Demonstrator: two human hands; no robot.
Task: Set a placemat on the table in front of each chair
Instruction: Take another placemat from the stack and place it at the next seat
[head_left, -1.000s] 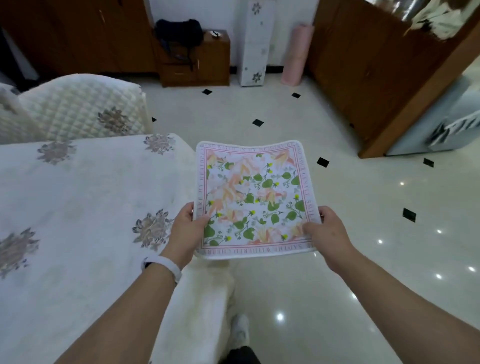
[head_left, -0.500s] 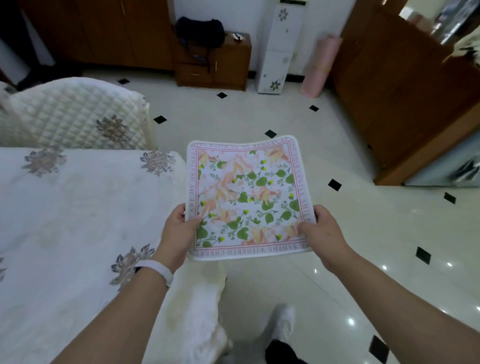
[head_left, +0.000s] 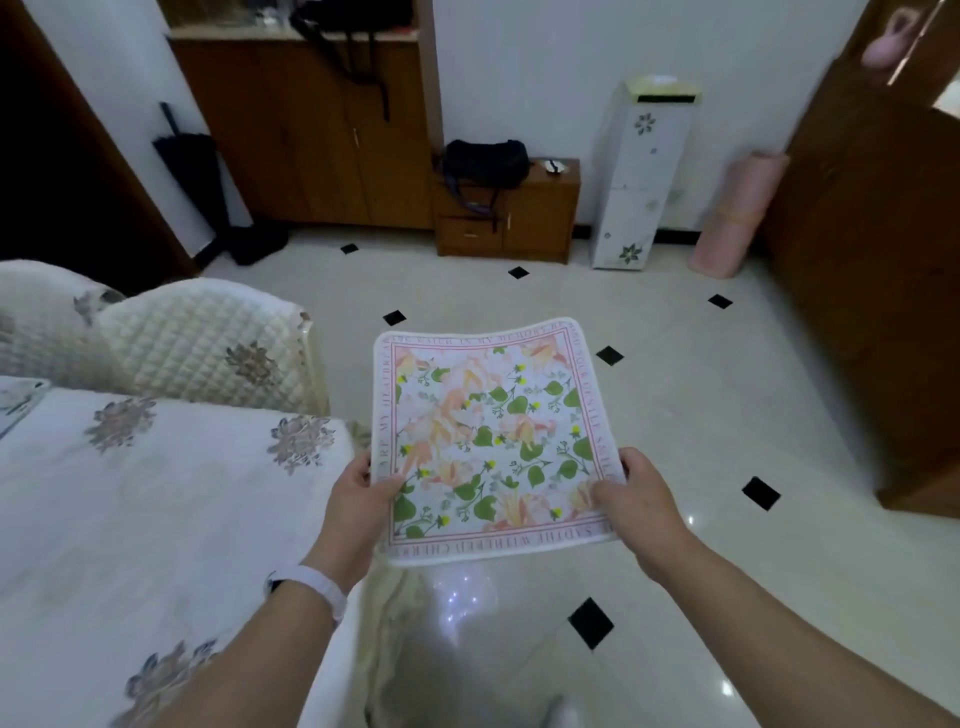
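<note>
The square floral fabric placemat (head_left: 493, 441) has advanced toward the quilted cream chair (head_left: 208, 343). The left grip (head_left: 358, 499) and right grip (head_left: 636, 499) pinch its near corners, holding it beyond the white-clothed bench's (head_left: 130, 519) right edge. Judged status: this placemat is not yet laid.

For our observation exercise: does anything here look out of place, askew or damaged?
Nothing spilled or broken. The placemat is off the table, held by left hand and right hand over the floor, its far edge bowed.
</note>
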